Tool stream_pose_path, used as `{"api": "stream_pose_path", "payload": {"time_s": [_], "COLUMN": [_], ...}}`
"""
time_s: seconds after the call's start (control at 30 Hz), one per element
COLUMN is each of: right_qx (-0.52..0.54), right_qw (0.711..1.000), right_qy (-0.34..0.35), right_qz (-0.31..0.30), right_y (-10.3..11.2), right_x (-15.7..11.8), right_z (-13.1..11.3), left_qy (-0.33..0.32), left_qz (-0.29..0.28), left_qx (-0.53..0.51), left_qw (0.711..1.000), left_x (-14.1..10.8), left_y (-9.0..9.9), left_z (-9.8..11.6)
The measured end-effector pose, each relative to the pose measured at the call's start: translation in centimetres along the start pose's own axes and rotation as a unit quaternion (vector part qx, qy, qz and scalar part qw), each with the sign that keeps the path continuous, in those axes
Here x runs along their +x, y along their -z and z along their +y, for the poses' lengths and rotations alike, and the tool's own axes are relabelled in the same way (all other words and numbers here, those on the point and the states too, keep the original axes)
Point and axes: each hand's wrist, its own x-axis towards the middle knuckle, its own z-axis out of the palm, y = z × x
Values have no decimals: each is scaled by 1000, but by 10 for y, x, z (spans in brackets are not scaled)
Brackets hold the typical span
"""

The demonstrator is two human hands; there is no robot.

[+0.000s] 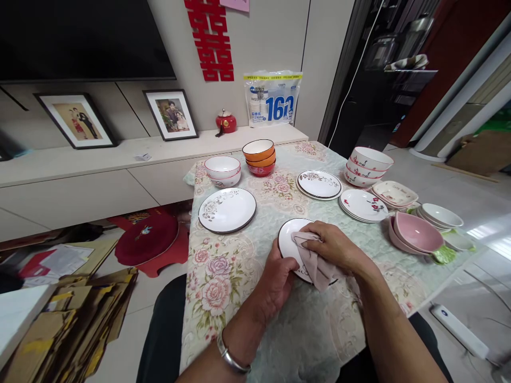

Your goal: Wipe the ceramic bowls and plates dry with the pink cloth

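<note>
A white plate with a dark rim [288, 240] is held over the near middle of the flowered tablecloth. My left hand [278, 274] grips its left edge, thumb on top and fingers underneath. Closed on a pinkish-beige cloth [317, 268], my right hand [329, 244] presses it against the plate's upper face, covering much of the right side. Behind the plate lie a large white plate [227, 210] to the left and a stack of patterned plates [319, 184] to the right.
Bowls stand in stacks: white [222, 167], orange [259, 157], red-patterned [367, 165] and pink [419, 233]. More plates [363, 206] lie at the right. A cabinet [159, 159] holds framed photos and a bag [273, 101]. A red stool [147, 239] and cardboard [75, 324] are left of the table.
</note>
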Motion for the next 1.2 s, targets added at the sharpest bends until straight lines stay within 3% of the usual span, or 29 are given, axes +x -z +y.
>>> {"api": "stream_pose_path", "payload": {"time_s": [1.2], "right_qx": [1], "right_qw": [1000], "right_qy": [6], "right_qz": [14], "right_y": [-7], "right_x": [2], "right_z": [-2], "left_qy": [-1], "left_qz": [5], "left_qx": [-15], "left_qw": [1000], "left_x": [2], "left_y": [1], "left_z": [-1]}}
